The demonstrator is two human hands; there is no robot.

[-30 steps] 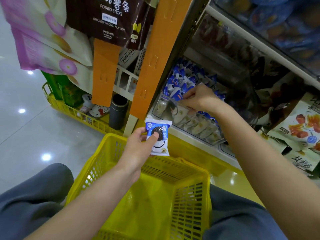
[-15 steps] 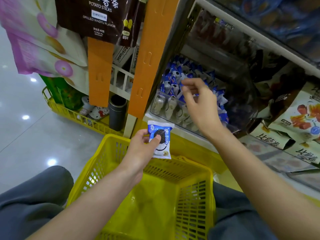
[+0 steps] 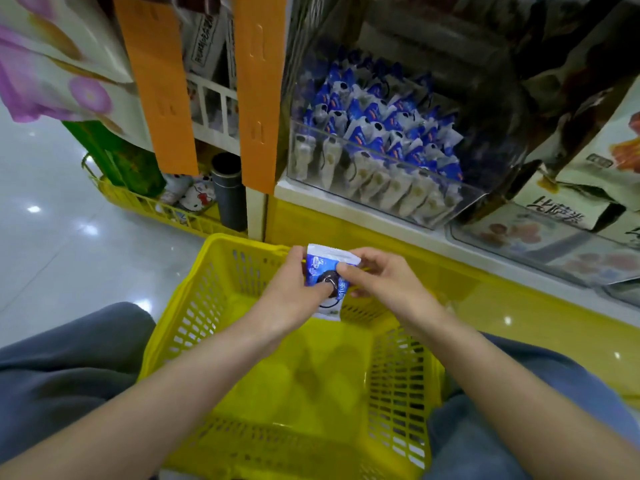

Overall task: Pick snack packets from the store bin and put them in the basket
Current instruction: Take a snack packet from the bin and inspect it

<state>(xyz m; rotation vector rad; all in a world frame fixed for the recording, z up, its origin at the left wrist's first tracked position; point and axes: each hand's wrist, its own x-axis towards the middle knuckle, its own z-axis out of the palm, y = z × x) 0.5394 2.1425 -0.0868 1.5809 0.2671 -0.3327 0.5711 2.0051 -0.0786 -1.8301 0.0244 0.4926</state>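
Note:
A blue and white snack packet [image 3: 327, 268] with a dark cookie picture is held over the far rim of the yellow basket [image 3: 221, 292]. My left hand [image 3: 289, 294] grips its left side, thumb across the front. My right hand [image 3: 382, 280] pinches its right edge. The clear store bin [image 3: 398, 199] on the shelf above holds several more such packets [image 3: 381, 123]. The basket sits between my knees and its floor shows no packets.
Orange hanging strips [image 3: 258, 98] and hung snack bags [image 3: 52, 64] stand left of the bin. A second yellow basket [image 3: 145, 202] with a dark cylinder [image 3: 230, 188] sits on the floor at left. Bagged snacks [image 3: 595, 188] fill the shelf at right.
My right hand left the bin and came down to the packet, now pinching its right edge. The left hand with the packet stayed over the basket rim. The view tilted down.

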